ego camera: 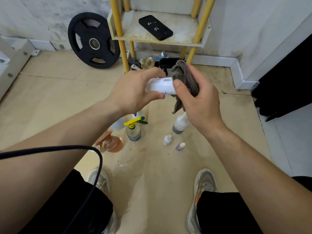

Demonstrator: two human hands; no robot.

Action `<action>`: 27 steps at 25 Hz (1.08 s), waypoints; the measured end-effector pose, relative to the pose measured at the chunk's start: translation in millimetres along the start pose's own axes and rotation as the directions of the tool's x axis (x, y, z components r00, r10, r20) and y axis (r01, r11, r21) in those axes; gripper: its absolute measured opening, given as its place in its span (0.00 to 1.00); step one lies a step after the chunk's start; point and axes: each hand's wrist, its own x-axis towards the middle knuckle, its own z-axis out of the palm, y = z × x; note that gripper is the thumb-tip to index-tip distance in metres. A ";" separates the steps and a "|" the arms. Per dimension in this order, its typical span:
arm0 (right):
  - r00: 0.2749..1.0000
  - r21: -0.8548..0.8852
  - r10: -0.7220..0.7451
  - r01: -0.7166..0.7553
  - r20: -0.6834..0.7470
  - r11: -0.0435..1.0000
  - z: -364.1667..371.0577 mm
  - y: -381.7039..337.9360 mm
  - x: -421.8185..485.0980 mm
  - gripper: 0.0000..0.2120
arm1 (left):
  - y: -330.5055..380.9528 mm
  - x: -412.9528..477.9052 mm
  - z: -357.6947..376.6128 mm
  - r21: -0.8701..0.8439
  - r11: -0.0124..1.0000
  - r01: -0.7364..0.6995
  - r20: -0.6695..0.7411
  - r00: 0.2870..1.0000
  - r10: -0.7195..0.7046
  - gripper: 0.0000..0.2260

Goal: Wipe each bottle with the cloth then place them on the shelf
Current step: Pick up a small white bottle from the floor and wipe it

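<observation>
Centre frame: white bottle [159, 86] gripped by curled left hand [135, 92] fingers [148, 71]; grey cloth [185, 76] pinched against it by right hand [199, 100]; visible shelf [131, 31] tier bottle-free; several bottles [133, 132] left on floor [50, 98].

Black weight plate [92, 42] leans on wall [42, 17], beyond and left of left grip [135, 93]. Black phone [155, 27] flat, beyond and left of right grip [199, 98]. Black cable [67, 148] curves below left grip. Grey shoes [204, 182] lowest.
</observation>
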 end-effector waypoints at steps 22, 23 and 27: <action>0.946 -0.183 -0.307 0.323 0.107 0.929 -9.3 2.3 3.8 0.19 | 17.4 -6.7 11.0 -0.288 0.956 0.051 0.094 0.995 -0.025 0.13; 0.937 -0.193 -0.323 0.344 0.134 0.919 -8.2 1.6 3.6 0.18 | 19.6 -8.3 13.1 -0.235 0.971 0.030 0.099 0.995 -0.007 0.13; 0.995 0.059 0.049 -0.054 0.089 0.997 -6.2 2.2 8.0 0.12 | 22.1 -9.8 14.9 -0.227 0.972 0.060 0.103 0.994 -0.037 0.20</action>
